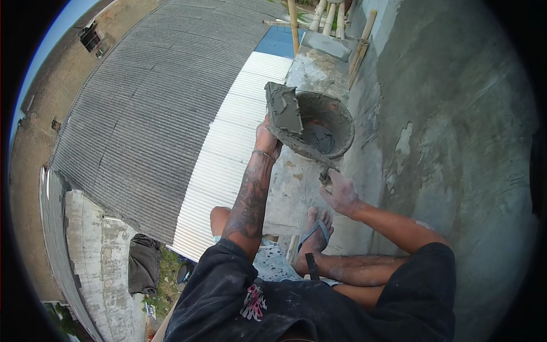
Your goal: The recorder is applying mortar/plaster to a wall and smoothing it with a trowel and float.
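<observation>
My left hand (268,139) is wrapped round the underside of a mortar-caked plasterer's hawk (286,114), which is raised and tilted beside the bucket. Wet grey mortar coats the hawk's face. Just to its right stands a round bucket (345,128), its wall smeared with mortar and some grey mortar (319,138) at the bottom. On the near side of the bucket, my right hand (342,194) is closed round the grey-crusted handle of a trowel (326,175). Its blade is hard to tell from the mortar-covered rim.
I am on a narrow concrete ledge (285,194), my sandalled foot (317,231) near the bucket. A partly plastered wall (450,142) rises on the right. Left and lower lie white corrugated sheets (219,154) and a grey roof (142,114). Bamboo poles (329,20) stand at the far end.
</observation>
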